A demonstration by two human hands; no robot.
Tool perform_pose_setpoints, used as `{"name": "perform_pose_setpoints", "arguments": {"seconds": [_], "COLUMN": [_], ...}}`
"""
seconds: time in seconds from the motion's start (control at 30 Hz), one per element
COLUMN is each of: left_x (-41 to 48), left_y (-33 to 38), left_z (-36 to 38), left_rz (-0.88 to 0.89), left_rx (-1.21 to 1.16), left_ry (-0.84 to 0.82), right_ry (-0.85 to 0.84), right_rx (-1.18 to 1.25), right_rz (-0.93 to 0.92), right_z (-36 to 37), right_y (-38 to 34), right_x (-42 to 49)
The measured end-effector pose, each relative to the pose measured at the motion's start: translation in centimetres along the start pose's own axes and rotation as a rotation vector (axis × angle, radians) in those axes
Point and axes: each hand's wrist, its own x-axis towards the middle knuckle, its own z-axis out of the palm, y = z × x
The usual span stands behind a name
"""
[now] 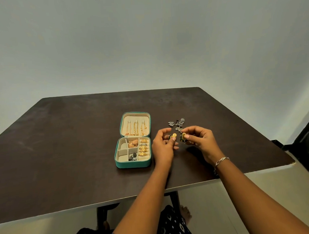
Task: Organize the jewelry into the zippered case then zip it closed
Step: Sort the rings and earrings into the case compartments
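A teal zippered jewelry case (132,164) lies open on the dark table. Its lid holds three gold chains (136,129). The compartments below hold gold rings (143,148), gold earrings (133,143) and a dark silver piece (133,156). Just right of the case, my left hand (163,145) pinches a gold and green earring (172,136). My right hand (200,139) pinches its matching earring (183,137). Both hands hover just above the table, close together. Several silver earrings (177,123) lie loose behind my hands.
The dark brown table (63,147) stretches wide to the left and behind the case. Its near edge runs in front of my lap, its right corner ends near a dark doorway (307,136). A chain bracelet (220,162) sits on my right wrist.
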Motion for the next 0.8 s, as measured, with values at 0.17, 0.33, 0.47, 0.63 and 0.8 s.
{"name": "perform_pose_setpoints", "arguments": {"seconds": [0.17, 0.33, 0.47, 0.63, 0.8], "left_x": [-0.09, -0.3, -0.48, -0.48, -0.56], "left_y": [-0.08, 0.08, 0.37, 0.18, 0.4], "left_z": [0.05, 0.01, -0.09, -0.13, -0.1], "left_rz": [-0.008, -0.009, -0.008, 0.019, 0.028], "left_rx": [0.024, 0.024, 0.075, 0.16, 0.167], "left_ry": [-0.019, -0.065, -0.127, -0.109, -0.063], "right_ry": [0.011, 0.025, 0.015, 0.001, -0.047], "right_rx": [0.023, 0.062, 0.115, 0.093, 0.048], "right_rz": [0.016, 0.045, 0.055, 0.055, 0.035], "right_z": [-0.14, -0.27, -0.27, -0.1, 0.23], "right_y": [0.32, 0.44, 0.46, 0.27, -0.18], "right_x": [-0.02, 0.01, 0.03, 0.08, 0.02]}}
